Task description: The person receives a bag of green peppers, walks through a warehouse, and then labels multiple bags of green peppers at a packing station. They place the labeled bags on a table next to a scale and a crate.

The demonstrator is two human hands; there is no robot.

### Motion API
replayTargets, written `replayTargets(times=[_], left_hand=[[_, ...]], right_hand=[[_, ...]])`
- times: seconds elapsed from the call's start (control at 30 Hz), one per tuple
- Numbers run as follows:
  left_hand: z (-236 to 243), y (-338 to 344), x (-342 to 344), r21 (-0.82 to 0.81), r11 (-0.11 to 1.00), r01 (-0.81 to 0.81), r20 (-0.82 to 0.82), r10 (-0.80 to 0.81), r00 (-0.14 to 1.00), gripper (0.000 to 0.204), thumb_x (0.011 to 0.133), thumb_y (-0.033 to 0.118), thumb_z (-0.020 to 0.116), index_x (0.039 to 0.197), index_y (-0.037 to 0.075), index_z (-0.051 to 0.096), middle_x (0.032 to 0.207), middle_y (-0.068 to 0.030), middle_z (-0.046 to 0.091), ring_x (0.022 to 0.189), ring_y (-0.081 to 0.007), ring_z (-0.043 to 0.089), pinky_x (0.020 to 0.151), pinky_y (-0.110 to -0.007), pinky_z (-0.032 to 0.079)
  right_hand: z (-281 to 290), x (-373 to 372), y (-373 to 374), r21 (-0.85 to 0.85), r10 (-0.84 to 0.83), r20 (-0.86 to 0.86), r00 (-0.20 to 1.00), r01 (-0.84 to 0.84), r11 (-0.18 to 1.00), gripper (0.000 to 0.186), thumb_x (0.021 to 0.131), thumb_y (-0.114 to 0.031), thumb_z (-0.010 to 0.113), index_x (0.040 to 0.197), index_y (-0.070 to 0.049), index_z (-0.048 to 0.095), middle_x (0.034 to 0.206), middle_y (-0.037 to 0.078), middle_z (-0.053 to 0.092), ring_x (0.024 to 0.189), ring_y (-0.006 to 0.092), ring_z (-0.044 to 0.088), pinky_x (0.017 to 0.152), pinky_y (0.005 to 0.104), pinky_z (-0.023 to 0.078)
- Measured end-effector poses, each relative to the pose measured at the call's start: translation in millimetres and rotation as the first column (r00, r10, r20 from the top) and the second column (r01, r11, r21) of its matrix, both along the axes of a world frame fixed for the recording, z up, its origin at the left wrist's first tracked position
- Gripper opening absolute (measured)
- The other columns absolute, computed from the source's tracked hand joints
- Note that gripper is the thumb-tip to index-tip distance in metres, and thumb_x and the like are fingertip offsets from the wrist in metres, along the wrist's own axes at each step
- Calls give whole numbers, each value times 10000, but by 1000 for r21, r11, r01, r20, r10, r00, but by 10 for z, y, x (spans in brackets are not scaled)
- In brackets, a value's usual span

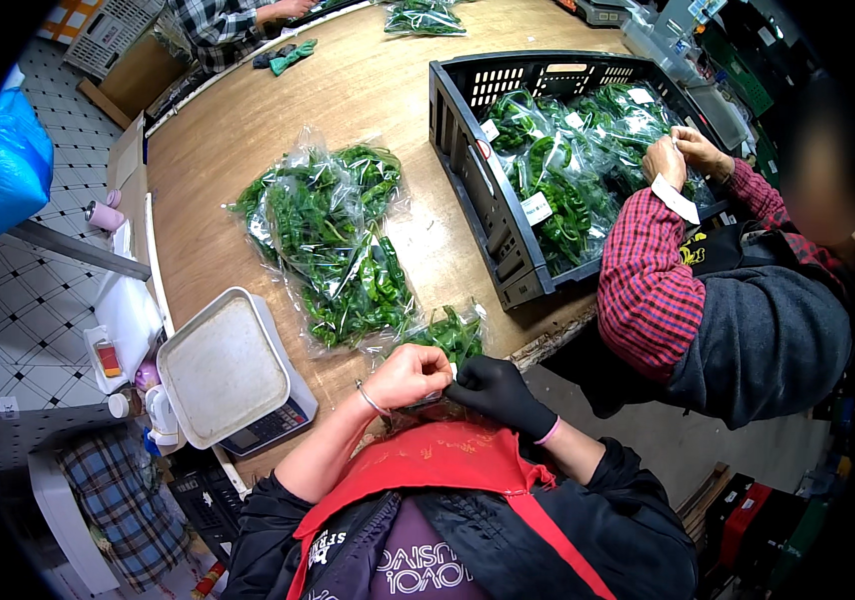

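Observation:
In front of my body lies a clear plastic bag of green peppers (pixel 456 336), its near end gathered between my hands at the table edge. My bare left hand (pixel 410 376) is closed, thumb and fingers pinching at the bag's end. Beside it my right hand (pixel 498 396), in a black glove, is also closed at that end, and a small white bit shows between the two. Just beyond, several filled clear bags of green peppers (pixel 333 240) lie heaped on the wooden table (pixel 368 95).
A black crate (pixel 493 215) of bagged peppers stands to the right. A co-worker's hands (pixel 683 155) are over it. A weighing scale (pixel 226 370) sits at the left. Gloves (pixel 288 56) lie at the far edge, near another person's checked sleeve (pixel 218 30).

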State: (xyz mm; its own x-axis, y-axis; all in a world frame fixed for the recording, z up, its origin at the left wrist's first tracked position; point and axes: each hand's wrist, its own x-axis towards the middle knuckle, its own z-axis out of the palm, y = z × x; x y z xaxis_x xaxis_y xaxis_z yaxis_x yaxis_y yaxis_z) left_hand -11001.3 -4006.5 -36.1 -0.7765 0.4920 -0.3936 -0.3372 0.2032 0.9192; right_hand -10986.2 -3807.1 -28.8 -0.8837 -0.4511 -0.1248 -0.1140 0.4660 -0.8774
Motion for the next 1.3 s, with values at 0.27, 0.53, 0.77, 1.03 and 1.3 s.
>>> replayTargets(times=[0.27,0.53,0.77,1.03,1.3], left_hand=[[-2,24,94,102,987,-126,48,121,991,81,806,68,607,777,-7,619,673,16,579,611,-40,484,535,-212,400],[-81,66,242,143,946,-290,122,274,954,66,815,59,613,786,0,609,684,21,576,610,-36,488,532,-206,401],[-134,86,330,213,902,-375,146,350,925,62,841,44,599,798,-1,606,699,12,579,610,-43,499,545,-204,415],[-57,-37,213,201,909,-366,40,365,930,110,869,95,619,878,-13,635,739,17,605,653,-45,518,577,-204,423],[40,33,239,-97,985,-146,-61,141,988,184,810,159,637,796,-24,619,625,-18,567,578,-62,480,520,-255,413]], right_hand=[[-49,-26,18,-172,41,89,995,-26,985,154,792,-139,642,736,-10,577,614,113,541,544,193,548,526,325,422],[-112,-25,48,-254,83,140,987,-45,966,133,810,-122,632,774,-7,576,641,96,543,570,157,531,548,306,421],[-115,-28,55,-237,99,134,986,-65,969,146,810,-133,639,773,-9,572,635,88,534,563,153,519,542,307,416],[-123,-15,60,-176,33,176,984,-2,984,189,823,-150,648,735,-4,567,605,79,512,538,131,484,518,300,400],[-125,0,95,-178,28,166,986,2,984,219,806,-178,682,722,-11,569,589,70,514,531,126,493,505,304,404]])
